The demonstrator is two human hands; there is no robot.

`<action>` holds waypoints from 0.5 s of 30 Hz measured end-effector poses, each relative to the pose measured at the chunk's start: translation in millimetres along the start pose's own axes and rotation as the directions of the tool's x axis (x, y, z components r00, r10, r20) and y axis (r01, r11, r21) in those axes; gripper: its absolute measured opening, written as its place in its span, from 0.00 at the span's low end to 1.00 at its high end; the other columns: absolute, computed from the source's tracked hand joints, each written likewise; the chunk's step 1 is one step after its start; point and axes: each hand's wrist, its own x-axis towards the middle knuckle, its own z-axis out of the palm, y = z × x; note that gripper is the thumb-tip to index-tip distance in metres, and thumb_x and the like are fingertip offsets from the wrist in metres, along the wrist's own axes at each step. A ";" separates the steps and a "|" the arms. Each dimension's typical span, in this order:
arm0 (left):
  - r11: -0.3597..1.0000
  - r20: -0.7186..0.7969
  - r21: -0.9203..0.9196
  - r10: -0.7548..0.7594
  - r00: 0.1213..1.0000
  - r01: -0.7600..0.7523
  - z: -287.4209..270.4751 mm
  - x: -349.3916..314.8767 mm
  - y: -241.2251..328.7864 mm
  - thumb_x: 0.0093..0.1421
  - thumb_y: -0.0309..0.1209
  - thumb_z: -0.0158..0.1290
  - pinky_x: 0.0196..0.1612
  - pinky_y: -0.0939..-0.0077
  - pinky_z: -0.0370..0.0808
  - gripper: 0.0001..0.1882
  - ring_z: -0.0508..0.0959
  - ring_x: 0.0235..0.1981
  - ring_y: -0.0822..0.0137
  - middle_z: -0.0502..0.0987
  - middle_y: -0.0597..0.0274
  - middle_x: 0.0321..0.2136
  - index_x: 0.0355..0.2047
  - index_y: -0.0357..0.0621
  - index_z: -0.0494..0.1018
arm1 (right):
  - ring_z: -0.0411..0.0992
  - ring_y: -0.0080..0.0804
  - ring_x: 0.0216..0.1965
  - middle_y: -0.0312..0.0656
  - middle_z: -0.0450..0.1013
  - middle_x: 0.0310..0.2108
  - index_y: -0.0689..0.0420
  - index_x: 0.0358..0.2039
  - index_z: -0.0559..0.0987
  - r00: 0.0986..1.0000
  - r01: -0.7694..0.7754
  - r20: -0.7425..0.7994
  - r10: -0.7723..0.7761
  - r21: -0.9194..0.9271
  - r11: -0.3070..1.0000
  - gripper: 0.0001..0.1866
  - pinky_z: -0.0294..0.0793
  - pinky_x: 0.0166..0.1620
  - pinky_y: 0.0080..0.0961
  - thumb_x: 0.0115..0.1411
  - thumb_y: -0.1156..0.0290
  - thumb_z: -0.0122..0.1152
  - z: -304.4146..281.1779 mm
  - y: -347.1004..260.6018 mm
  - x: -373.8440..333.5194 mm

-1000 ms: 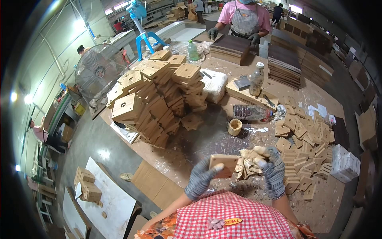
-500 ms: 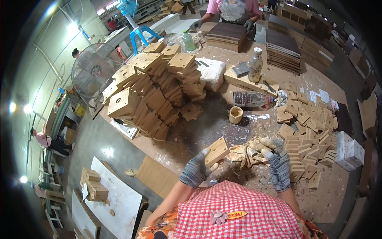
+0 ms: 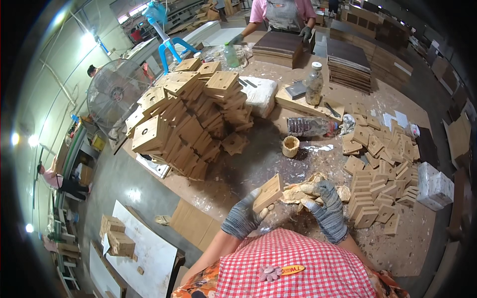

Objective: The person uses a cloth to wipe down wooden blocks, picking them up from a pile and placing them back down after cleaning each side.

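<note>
A small rectangular wooden block (image 3: 269, 192) with a hole is held tilted in my left hand (image 3: 243, 217), its gloved fingers closed around the lower end. My right hand (image 3: 328, 212), in a matching grey glove with pale fingertips, is close to its right. That hand is curved, thumb and fingers apart, with nothing visible gripped in it. Behind its fingers a crumpled, stained cream rag (image 3: 294, 193) lies on the worktable (image 3: 238, 174); the hand partly hides it.
Stacked wooden blocks (image 3: 186, 126) rise at the left, and loose blocks (image 3: 380, 174) pile up at the right. A round glue-crusted pot (image 3: 290, 146), a lying plastic bottle (image 3: 310, 127) and a standing jar (image 3: 314, 85) are beyond my hands. Across the table stands another person (image 3: 285, 17) beside dark panels (image 3: 278, 45).
My right hand has moved left and nearer, toward the block, while the rag stays on the table. My left hand still holds the block, which is now tipped more upright.
</note>
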 end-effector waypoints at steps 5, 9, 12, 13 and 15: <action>0.988 0.089 -0.150 -0.009 0.996 0.023 -6.7 1.3 5.5 0.59 0.36 0.53 0.28 0.77 0.83 0.15 0.79 0.35 0.54 0.73 0.48 0.41 0.45 0.47 0.68 | 0.69 0.30 0.41 0.39 0.69 0.37 0.58 0.41 0.77 0.996 -0.088 -0.003 0.088 0.025 0.996 0.14 0.69 0.47 0.25 0.53 0.70 0.62 -8.9 5.0 -2.5; 0.973 0.134 -0.226 -0.019 0.991 0.050 -0.1 1.2 4.2 0.59 0.35 0.53 0.30 0.76 0.83 0.16 0.78 0.37 0.54 0.72 0.48 0.42 0.46 0.47 0.68 | 0.69 0.30 0.43 0.39 0.70 0.40 0.59 0.40 0.77 0.986 -0.146 -0.067 0.151 0.073 0.987 0.14 0.68 0.48 0.25 0.53 0.70 0.63 -11.3 15.4 -7.1; 0.991 0.151 -0.136 0.005 0.989 0.016 7.1 -2.8 0.8 0.56 0.34 0.56 0.38 0.72 0.82 0.23 0.77 0.40 0.56 0.72 0.47 0.44 0.49 0.39 0.65 | 0.69 0.29 0.43 0.39 0.70 0.40 0.60 0.41 0.77 0.988 -0.132 -0.061 0.139 0.114 0.985 0.15 0.68 0.49 0.24 0.53 0.70 0.63 -11.1 10.6 -4.1; 0.991 0.153 -0.136 0.006 0.988 0.016 5.4 -2.4 -1.5 0.56 0.34 0.56 0.38 0.72 0.82 0.23 0.77 0.40 0.56 0.72 0.47 0.44 0.49 0.39 0.65 | 0.69 0.28 0.43 0.39 0.70 0.40 0.60 0.41 0.76 0.979 -0.167 -0.086 0.187 0.197 0.966 0.15 0.68 0.48 0.24 0.53 0.70 0.62 -9.7 6.8 -3.1; 0.948 0.197 0.215 0.191 0.962 -0.233 7.7 -5.0 -4.2 0.54 0.33 0.58 0.42 0.72 0.79 0.26 0.77 0.41 0.61 0.72 0.52 0.43 0.51 0.37 0.65 | 0.69 0.27 0.43 0.39 0.70 0.40 0.61 0.42 0.76 0.967 -0.196 -0.107 0.233 0.277 0.941 0.15 0.69 0.48 0.23 0.54 0.70 0.62 -10.8 3.6 -0.9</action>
